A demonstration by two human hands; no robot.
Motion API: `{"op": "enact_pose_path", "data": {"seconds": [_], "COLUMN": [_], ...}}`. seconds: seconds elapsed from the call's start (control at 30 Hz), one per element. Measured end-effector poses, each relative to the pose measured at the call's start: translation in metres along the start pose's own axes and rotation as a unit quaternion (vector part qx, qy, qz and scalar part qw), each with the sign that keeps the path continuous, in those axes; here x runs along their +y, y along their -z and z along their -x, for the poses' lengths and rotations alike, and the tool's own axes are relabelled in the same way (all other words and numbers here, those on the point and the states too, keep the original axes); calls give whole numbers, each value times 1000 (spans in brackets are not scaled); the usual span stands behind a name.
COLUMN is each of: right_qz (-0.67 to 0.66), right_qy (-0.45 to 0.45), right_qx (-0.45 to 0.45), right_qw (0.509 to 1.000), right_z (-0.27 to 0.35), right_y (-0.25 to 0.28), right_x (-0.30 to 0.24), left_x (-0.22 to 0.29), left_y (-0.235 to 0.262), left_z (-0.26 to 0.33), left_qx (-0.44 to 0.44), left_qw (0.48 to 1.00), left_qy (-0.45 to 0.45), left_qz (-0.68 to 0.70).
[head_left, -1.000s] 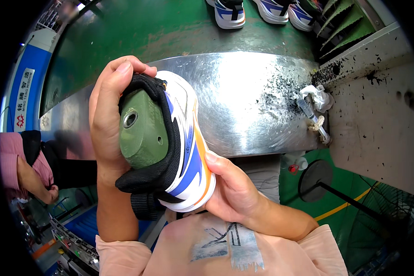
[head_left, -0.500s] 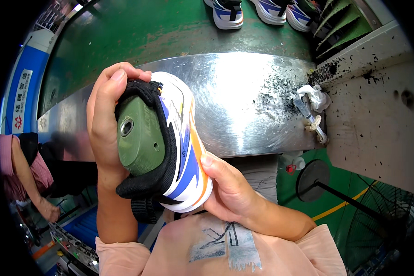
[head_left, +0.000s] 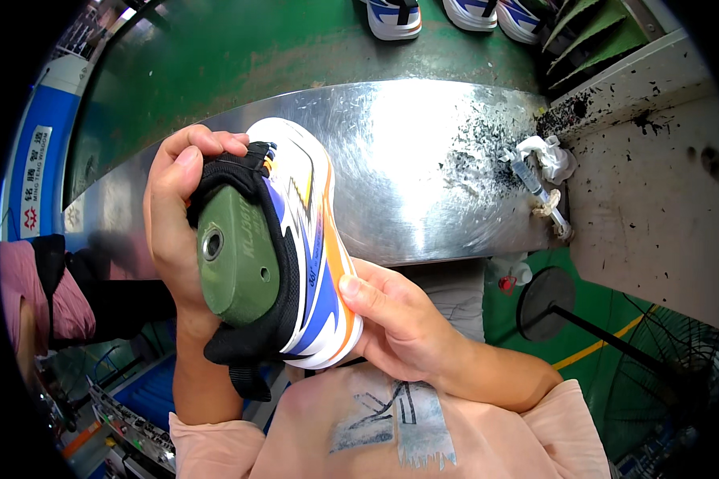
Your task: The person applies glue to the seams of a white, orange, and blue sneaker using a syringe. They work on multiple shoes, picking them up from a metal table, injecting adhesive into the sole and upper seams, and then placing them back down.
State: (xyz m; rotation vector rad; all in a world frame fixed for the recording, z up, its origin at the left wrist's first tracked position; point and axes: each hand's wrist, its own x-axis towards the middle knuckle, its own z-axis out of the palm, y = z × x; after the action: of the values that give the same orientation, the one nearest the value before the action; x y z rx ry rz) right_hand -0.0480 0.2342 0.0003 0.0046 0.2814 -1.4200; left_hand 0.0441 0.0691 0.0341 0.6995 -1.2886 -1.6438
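A white, blue and orange sneaker (head_left: 310, 239) with a black collar is held up between both my hands over the metal bench's front edge. Inside its opening sits a green shoe last (head_left: 240, 259) with a round metal-rimmed hole in it. My left hand (head_left: 176, 191) curls around the left side, its fingertips at the tongue and laces. My right hand (head_left: 391, 319) grips the sole near the heel, thumb lying on the orange and white sidewall. The toe points away from me, and a black strap (head_left: 250, 382) hangs from the heel end.
The metal bench (head_left: 375, 191) carries dark flecks, a syringe-like tube (head_left: 529, 177) and crumpled white tissue (head_left: 550, 158) at right. Beyond it, several sneakers (head_left: 393, 20) stand on a green surface. A spattered panel (head_left: 647, 191) borders the right; another person (head_left: 48, 295) is at left.
Both hands have shifted the sneaker slightly left and turned it, so more of the last's top shows. The person at left has moved, and their hand no longer shows clearly.
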Motion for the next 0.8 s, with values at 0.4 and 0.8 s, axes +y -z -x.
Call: {"op": "enact_pose_path", "data": {"seconds": [0.4,0.8], "right_qz": [115,125], "right_qy": [-9,-61], "right_qx": [71,40], "right_qw": [991,989], "right_z": [2,-1], "right_y": [2,-6], "right_x": [2,-16], "left_x": [-12,-2], "left_y": [12,8], "left_z": [12,3], "left_qx": [-34,-7], "left_qw": [998,999], "left_qy": [-28,-1], "left_qz": [49,53]}}
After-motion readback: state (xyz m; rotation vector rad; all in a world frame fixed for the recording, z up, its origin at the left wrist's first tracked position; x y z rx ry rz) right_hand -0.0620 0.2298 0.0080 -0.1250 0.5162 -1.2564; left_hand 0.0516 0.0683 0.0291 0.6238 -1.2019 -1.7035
